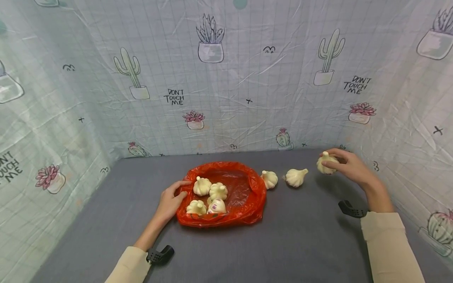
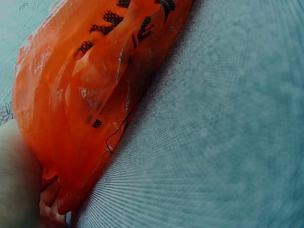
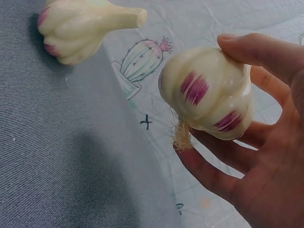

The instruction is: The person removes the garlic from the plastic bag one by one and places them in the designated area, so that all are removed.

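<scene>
In the head view my right hand point(image 1: 352, 167) holds a garlic bulb point(image 1: 326, 163) up off the table at the far right. The right wrist view shows this bulb point(image 3: 209, 92) between thumb and fingers, purple streaks on its skin and its root tuft pointing down. At the left side of a red plastic bag point(image 1: 262, 196), my left hand point(image 1: 171, 200) grips the bag's rim. Several garlic bulbs point(image 1: 201, 186) lie inside the wide-mouthed bag. Part of the left hand is hidden behind the bag point(image 2: 61, 123) in the left wrist view.
Two more garlic bulbs lie on the grey table point(image 1: 301, 243): one bulb point(image 1: 270, 179) against the bag's right side, another bulb point(image 1: 296, 177) between it and my right hand. A cactus-printed curtain point(image 1: 230, 86) stands behind the table and along both sides.
</scene>
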### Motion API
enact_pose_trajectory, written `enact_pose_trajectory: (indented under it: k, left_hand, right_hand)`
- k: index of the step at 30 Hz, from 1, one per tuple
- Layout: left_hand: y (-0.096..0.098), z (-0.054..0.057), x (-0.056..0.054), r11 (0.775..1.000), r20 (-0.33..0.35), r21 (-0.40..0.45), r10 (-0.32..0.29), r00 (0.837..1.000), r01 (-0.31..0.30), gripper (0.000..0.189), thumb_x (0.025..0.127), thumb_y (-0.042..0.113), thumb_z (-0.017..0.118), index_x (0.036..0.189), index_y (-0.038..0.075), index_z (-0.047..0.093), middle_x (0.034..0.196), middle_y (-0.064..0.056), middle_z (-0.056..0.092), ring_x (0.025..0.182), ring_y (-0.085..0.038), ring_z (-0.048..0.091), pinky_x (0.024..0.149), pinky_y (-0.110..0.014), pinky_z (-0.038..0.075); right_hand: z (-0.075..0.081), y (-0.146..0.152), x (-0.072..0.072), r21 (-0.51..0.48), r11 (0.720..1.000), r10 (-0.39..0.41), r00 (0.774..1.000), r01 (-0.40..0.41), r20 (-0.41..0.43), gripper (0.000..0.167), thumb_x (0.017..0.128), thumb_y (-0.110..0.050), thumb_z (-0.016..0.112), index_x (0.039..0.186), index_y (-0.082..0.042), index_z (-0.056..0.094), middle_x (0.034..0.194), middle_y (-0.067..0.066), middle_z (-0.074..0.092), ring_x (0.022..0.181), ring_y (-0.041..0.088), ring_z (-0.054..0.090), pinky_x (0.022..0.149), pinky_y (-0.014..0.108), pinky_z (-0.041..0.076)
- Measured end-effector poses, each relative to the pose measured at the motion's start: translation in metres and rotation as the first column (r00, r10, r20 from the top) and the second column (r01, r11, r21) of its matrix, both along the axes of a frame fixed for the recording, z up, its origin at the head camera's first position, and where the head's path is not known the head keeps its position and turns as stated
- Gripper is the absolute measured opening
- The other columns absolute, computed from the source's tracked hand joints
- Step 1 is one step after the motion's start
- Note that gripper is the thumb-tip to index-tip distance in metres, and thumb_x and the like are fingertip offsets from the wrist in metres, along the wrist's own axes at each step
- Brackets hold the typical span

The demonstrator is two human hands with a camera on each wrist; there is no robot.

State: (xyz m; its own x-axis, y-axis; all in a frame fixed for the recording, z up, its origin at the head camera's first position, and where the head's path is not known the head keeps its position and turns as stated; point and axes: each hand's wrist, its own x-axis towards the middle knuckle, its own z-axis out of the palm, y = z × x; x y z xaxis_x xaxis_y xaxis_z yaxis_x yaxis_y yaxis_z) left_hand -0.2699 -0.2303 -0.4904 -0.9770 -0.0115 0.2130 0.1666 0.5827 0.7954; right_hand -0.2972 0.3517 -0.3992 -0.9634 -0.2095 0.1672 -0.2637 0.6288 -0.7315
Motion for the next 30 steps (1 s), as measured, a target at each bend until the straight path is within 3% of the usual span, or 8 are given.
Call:
enact_pose_trajectory:
  k: [3,10,19,26,30]
  left_hand:
    - [0.0,0.001,0.0,1.0,-0.004,0.001,0.003,1.0,-0.003,0.036,0.096,0.008,0.063,0.13,0.018,0.071,0.137,-0.011,0.068,0.128,-0.029,0.062,0.105,-0.047,0.047]
    - [0.0,0.001,-0.001,1.0,-0.02,-0.002,-0.001,1.0,0.001,0.036,0.096,0.008,0.063,0.13,0.018,0.071,0.136,-0.011,0.068,0.126,-0.028,0.063,0.104,-0.047,0.048]
    - [0.0,0.002,0.002,1.0,-0.004,0.009,-0.002,1.0,0.002,0.036,0.097,0.008,0.063,0.13,0.017,0.071,0.139,-0.012,0.067,0.132,-0.03,0.059,0.108,-0.049,0.046]
    - [0.0,0.002,0.001,1.0,-0.004,0.007,-0.002,1.0,0.002,0.036,0.097,0.008,0.062,0.131,0.018,0.071,0.137,-0.01,0.068,0.128,-0.028,0.061,0.106,-0.047,0.046]
    - [0.001,0.002,0.002,1.0,-0.008,0.006,0.001,1.0,-0.001,0.036,0.096,0.008,0.063,0.13,0.018,0.071,0.136,-0.01,0.068,0.127,-0.028,0.062,0.105,-0.047,0.046]
  right_hand:
    - [-0.001,0.001,-0.001,-0.014,1.0,0.011,1.0,-0.011,-0.006,0.039,0.104,-0.032,0.062,0.135,-0.008,0.061,0.116,-0.022,0.063,0.1,-0.009,0.059,0.078,0.028,0.051]
    - [-0.004,0.001,-0.004,-0.016,1.0,-0.004,1.0,0.003,-0.012,0.038,0.103,-0.031,0.064,0.133,-0.007,0.063,0.112,-0.018,0.065,0.095,0.0,0.061,0.076,0.028,0.052]
    - [-0.009,-0.001,-0.005,-0.045,0.998,0.034,0.999,-0.033,0.026,0.036,0.103,-0.03,0.064,0.13,-0.007,0.063,0.11,-0.014,0.066,0.092,0.005,0.063,0.076,0.033,0.055]
    - [-0.012,-0.001,-0.005,0.013,1.0,0.017,0.999,-0.018,0.045,0.039,0.103,-0.034,0.063,0.133,-0.008,0.063,0.119,-0.004,0.066,0.1,0.001,0.06,0.082,0.032,0.052]
    - [-0.014,-0.002,-0.007,0.035,0.999,0.012,0.998,-0.014,0.055,0.04,0.103,-0.034,0.064,0.134,-0.009,0.063,0.126,0.003,0.065,0.11,0.006,0.059,0.086,0.036,0.051]
